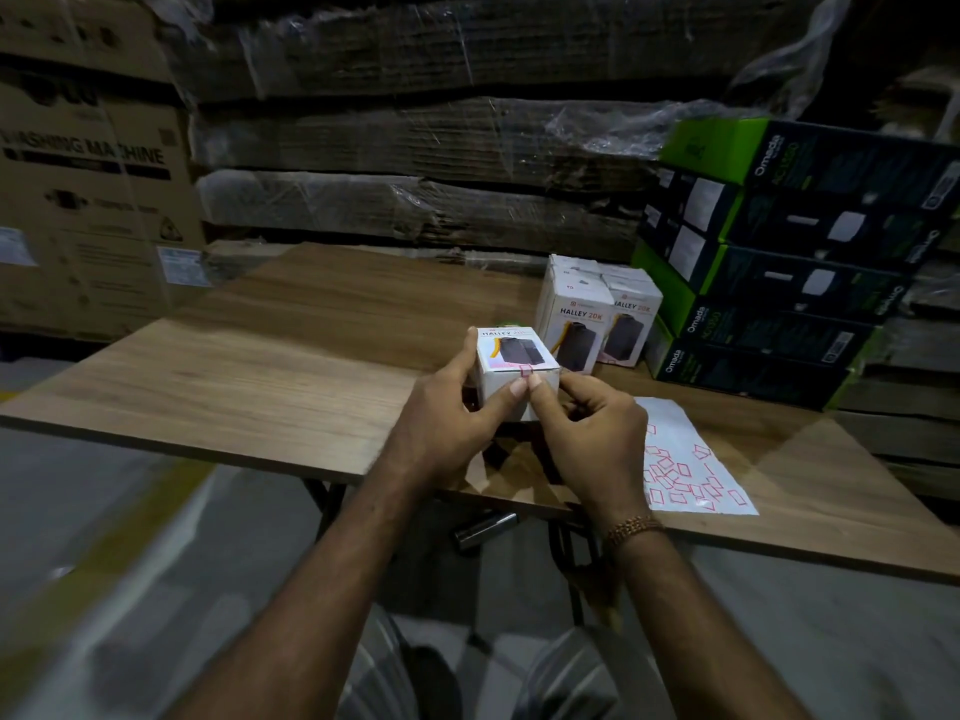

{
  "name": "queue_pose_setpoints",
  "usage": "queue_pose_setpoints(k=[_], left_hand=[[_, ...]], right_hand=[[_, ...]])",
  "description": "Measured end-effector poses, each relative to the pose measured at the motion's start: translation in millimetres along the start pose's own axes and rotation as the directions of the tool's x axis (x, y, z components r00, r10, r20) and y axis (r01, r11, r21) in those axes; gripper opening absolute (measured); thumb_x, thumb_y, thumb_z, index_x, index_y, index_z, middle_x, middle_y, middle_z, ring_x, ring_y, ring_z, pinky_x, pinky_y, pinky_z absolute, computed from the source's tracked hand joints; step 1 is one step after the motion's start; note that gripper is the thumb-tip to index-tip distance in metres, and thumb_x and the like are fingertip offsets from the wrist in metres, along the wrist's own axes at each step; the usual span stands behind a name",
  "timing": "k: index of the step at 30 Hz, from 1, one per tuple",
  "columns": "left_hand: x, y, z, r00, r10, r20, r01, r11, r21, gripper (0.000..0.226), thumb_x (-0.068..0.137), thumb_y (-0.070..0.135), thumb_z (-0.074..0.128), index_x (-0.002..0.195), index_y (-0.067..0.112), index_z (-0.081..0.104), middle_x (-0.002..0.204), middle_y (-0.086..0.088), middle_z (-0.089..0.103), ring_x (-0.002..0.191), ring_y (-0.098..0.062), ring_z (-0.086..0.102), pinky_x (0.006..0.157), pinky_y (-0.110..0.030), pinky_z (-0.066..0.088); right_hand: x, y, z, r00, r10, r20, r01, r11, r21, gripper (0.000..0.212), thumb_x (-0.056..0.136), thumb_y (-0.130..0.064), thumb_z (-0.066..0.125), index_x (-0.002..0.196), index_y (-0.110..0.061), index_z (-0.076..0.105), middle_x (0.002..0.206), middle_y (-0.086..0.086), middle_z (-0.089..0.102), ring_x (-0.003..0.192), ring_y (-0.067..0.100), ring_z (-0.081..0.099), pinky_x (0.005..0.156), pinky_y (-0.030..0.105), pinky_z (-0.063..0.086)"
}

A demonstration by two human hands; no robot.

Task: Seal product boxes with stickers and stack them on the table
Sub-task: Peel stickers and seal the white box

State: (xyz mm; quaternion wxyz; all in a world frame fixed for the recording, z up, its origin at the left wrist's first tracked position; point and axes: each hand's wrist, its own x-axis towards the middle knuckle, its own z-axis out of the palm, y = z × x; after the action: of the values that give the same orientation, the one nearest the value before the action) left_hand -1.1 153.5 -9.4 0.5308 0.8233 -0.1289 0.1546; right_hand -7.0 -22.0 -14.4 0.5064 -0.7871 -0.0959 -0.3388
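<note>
A small white "Halley 20K" product box [511,353] is held above the near part of the wooden table [291,350]. My left hand [447,418] grips its left side with the thumb on the near face. My right hand [592,433] presses a small red-edged sticker [525,370] onto the box's top front edge with its fingertips. A white sheet with several red-edged stickers [685,459] lies on the table just right of my right hand. Two matching white boxes [597,319] stand side by side farther back.
A stack of dark and green "Omada" cartons [789,262] fills the table's right side. Plastic-wrapped flat cardboard [415,148] rises behind the table, and a large washing machine carton [88,200] stands at left. A dark cylindrical object [483,530] lies under the table's front edge.
</note>
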Motion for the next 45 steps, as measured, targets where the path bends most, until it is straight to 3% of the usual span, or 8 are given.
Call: queue_pose_setpoints(k=[9, 17, 22, 27, 29, 33, 39, 45], left_hand=[[-1, 0, 1, 0.998, 0.065, -0.025, -0.065, 0.998, 0.011, 0.073, 0.093, 0.056, 0.067, 0.159, 0.031, 0.047, 0.117, 0.016, 0.077, 0.1, 0.006, 0.072, 0.088, -0.029, 0.062], [3, 1, 4, 0.998, 0.054, -0.04, -0.052, 0.998, 0.032, 0.067, 0.095, 0.048, 0.066, 0.157, 0.034, 0.049, 0.113, 0.014, 0.077, 0.092, 0.008, 0.071, 0.073, -0.008, 0.051], [1, 2, 2, 0.998, 0.056, -0.017, -0.055, 0.997, 0.053, 0.073, 0.098, 0.044, 0.065, 0.165, 0.03, 0.038, 0.119, 0.012, 0.076, 0.096, 0.009, 0.07, 0.073, -0.007, 0.051], [-2, 4, 3, 0.995, 0.089, -0.052, -0.088, 0.996, 0.011, 0.051, 0.102, 0.049, 0.065, 0.15, 0.036, 0.055, 0.111, 0.017, 0.078, 0.096, 0.004, 0.073, 0.084, -0.031, 0.062], [-1, 3, 5, 0.996, 0.072, -0.061, -0.07, 0.997, 0.022, 0.056, 0.1, 0.054, 0.064, 0.152, 0.035, 0.055, 0.11, 0.017, 0.079, 0.095, 0.002, 0.074, 0.086, -0.036, 0.063], [1, 3, 5, 0.997, 0.06, -0.055, -0.057, 0.997, 0.058, 0.068, 0.095, 0.056, 0.062, 0.158, 0.032, 0.05, 0.109, 0.014, 0.079, 0.093, 0.004, 0.073, 0.082, -0.029, 0.062], [-1, 5, 3, 0.996, 0.078, -0.037, -0.076, 0.995, 0.068, 0.07, 0.096, 0.05, 0.058, 0.161, 0.031, 0.043, 0.114, 0.013, 0.078, 0.096, 0.006, 0.072, 0.084, -0.027, 0.061], [-3, 6, 4, 0.994, 0.104, -0.032, -0.102, 0.993, 0.064, 0.065, 0.103, 0.047, 0.064, 0.161, 0.028, 0.043, 0.112, 0.011, 0.077, 0.093, 0.006, 0.072, 0.076, -0.016, 0.058]], right_hand=[[-4, -8, 1, 0.997, -0.076, -0.031, 0.073, 0.994, -0.079, 0.027, 0.096, -0.041, 0.073, 0.107, -0.018, 0.085, 0.094, -0.01, 0.08, 0.085, 0.001, 0.071, 0.068, 0.009, 0.048], [-4, -10, 4, 0.995, -0.088, -0.035, 0.083, 0.989, -0.119, 0.024, 0.094, -0.039, 0.074, 0.108, -0.022, 0.084, 0.091, -0.011, 0.08, 0.081, -0.004, 0.069, 0.068, 0.008, 0.048], [-5, -10, 3, 0.997, -0.078, -0.029, 0.074, 0.99, -0.123, 0.024, 0.096, -0.037, 0.073, 0.112, -0.021, 0.083, 0.095, -0.011, 0.079, 0.084, -0.004, 0.069, 0.067, 0.008, 0.05], [-5, -13, 3, 0.995, -0.065, -0.071, 0.058, 0.993, -0.099, 0.02, 0.092, -0.038, 0.076, 0.095, -0.021, 0.086, 0.074, -0.02, 0.071, 0.073, -0.003, 0.069, 0.062, 0.011, 0.048], [-5, -14, 3, 0.995, -0.059, -0.075, 0.052, 0.994, -0.099, 0.019, 0.091, -0.038, 0.077, 0.095, -0.021, 0.086, 0.072, -0.025, 0.066, 0.074, -0.006, 0.069, 0.064, 0.013, 0.051], [-5, -13, 3, 0.995, -0.072, -0.063, 0.064, 0.992, -0.111, 0.02, 0.092, -0.036, 0.077, 0.097, -0.019, 0.086, 0.069, -0.027, 0.063, 0.074, -0.007, 0.068, 0.06, 0.007, 0.046], [-8, -13, 2, 0.995, -0.087, -0.039, 0.082, 0.989, -0.12, 0.022, 0.096, -0.032, 0.073, 0.108, -0.018, 0.084, 0.09, -0.012, 0.078, 0.08, -0.007, 0.068, 0.064, 0.004, 0.046], [-7, -13, 2, 0.997, -0.061, -0.055, 0.055, 0.992, -0.115, 0.025, 0.097, -0.042, 0.074, 0.099, -0.021, 0.086, 0.079, -0.014, 0.076, 0.073, -0.003, 0.069, 0.062, 0.005, 0.042]])
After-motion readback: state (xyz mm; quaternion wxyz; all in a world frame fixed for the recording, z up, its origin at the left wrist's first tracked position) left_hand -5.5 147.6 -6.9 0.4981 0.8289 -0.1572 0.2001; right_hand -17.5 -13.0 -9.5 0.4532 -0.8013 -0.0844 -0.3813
